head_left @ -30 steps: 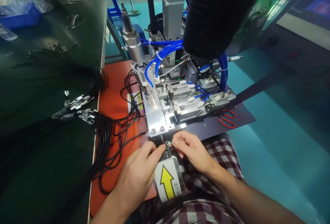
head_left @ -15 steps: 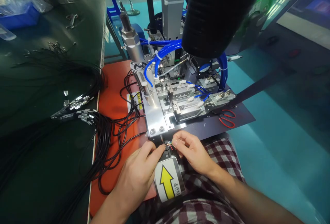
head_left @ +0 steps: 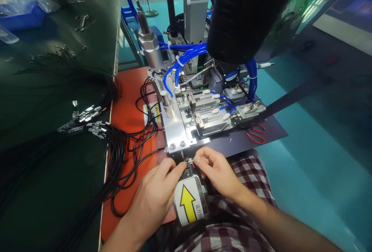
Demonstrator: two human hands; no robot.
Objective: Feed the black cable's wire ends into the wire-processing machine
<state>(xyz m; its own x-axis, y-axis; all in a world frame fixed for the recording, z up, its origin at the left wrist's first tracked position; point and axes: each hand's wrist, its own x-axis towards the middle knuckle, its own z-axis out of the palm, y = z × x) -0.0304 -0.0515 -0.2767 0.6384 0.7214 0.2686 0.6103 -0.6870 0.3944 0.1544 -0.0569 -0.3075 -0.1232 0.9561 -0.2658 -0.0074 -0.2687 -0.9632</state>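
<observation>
Small coloured wires (head_left: 191, 162) fan out from a cable end at the front of a metal machine (head_left: 177, 132). My left hand (head_left: 158, 186) pinches at the left of these wires, its thumb and forefinger pressed close together; the cable end itself is mostly hidden by the fingers. From the right, my right hand (head_left: 215, 168) pinches the wire tips between thumb and forefinger. Both hands rest over a dark slotted block (head_left: 188, 172) at the machine's front edge. Just below it is a white plate with a yellow arrow (head_left: 188, 203).
Black cables (head_left: 116, 159) with metal connectors (head_left: 97, 128) lie across the dark table and the orange board (head_left: 128, 101). Red-handled scissors (head_left: 256, 133) rest on the machine's base plate. Blue air hoses (head_left: 188, 55) loop above, beneath a large black tube (head_left: 247, 19). A blue tray (head_left: 23, 19) stands at far left.
Both hands stay nearly in the same place, still pinching at the wires. The coloured wires shift slightly between the fingertips. The whole view has moved a little.
</observation>
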